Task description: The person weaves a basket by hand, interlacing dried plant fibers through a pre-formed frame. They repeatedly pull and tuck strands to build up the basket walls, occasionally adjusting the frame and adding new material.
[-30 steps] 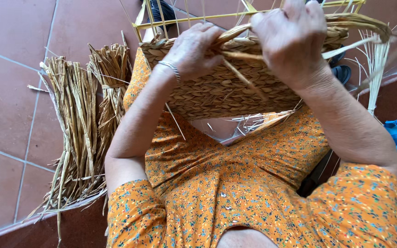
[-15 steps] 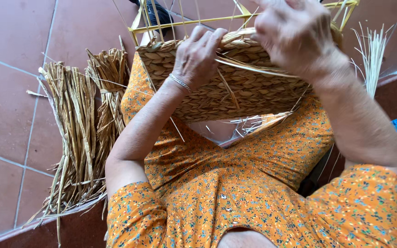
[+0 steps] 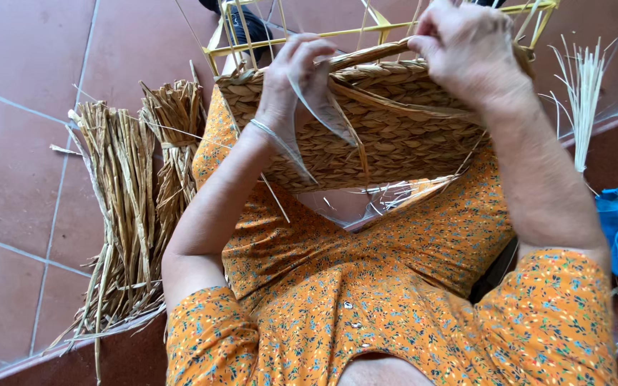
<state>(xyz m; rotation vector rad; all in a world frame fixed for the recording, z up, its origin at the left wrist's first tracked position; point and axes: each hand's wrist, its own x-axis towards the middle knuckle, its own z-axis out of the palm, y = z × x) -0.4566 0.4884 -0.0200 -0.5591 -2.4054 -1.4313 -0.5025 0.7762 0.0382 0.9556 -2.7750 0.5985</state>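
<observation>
We hold a half-woven basket [image 3: 388,129] on our lap, its yellow frame [image 3: 395,25] rising above the woven wall; our left hand [image 3: 298,78] pinches a flat dried strand [image 3: 327,107] at the basket's rim, and our right hand [image 3: 470,46] closes over that rim farther along. The basket looks light and springy, best gripped at its stiff rim, while the strand seems pliant yet likely to split if kinked. Spare bundles of straw [image 3: 126,207] lie on the floor left of the basket.

A person wearing an orange short-sleeved dress [image 3: 395,314] printed with tiny blue and white flowers, small buttons down the front, and a thin silver bracelet [image 3: 262,129] on the left wrist.
</observation>
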